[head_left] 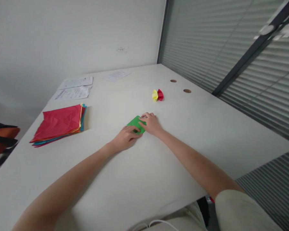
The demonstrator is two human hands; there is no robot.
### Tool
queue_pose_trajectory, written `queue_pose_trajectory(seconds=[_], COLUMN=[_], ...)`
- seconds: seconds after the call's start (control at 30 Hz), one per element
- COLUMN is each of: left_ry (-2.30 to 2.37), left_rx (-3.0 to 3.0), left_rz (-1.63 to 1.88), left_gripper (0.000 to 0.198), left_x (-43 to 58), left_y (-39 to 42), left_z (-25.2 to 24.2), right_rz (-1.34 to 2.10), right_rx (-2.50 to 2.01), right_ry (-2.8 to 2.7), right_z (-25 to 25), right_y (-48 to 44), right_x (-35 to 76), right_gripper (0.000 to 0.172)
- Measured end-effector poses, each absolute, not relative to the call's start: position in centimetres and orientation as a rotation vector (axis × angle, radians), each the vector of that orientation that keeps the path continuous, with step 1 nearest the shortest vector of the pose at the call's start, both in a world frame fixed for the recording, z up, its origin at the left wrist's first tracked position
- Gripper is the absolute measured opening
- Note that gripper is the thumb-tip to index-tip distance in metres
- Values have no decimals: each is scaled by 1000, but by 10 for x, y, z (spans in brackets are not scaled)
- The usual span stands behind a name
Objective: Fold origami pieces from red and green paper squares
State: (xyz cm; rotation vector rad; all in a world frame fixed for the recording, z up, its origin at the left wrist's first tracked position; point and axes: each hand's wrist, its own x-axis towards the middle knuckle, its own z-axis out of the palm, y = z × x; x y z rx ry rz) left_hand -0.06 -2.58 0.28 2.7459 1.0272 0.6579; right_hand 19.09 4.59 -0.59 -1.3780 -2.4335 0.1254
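Note:
A small folded piece of green paper lies on the white table in front of me. My left hand is at its lower left edge, with bent fingers pressing on the paper near its bottom corner. On the opposite side, my right hand grips the right edge, thumb across the top of the paper and fingers curled around its far side. Both hands partly cover the paper, so its full outline and the fingertips beneath are hidden.
Beyond my right hand sit a yellow folded paper piece and a red one, side by side. A stack of coloured paper sheets lies at left. Printed sheets rest near the wall; blinds border the right.

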Motion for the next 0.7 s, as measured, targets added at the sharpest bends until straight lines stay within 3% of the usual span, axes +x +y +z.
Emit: queue_pose_trajectory(seconds=[0.7], left_ry=[979], left_rx=[2798], left_rz=[672], left_gripper=[31], left_x=[-2], left_y=[-24], left_z=[2], right_rz=[132], right_rx=[-1371], right_ry=[-2453], right_z=[-5], right_y=[46], right_x=[191], right_gripper=[35])
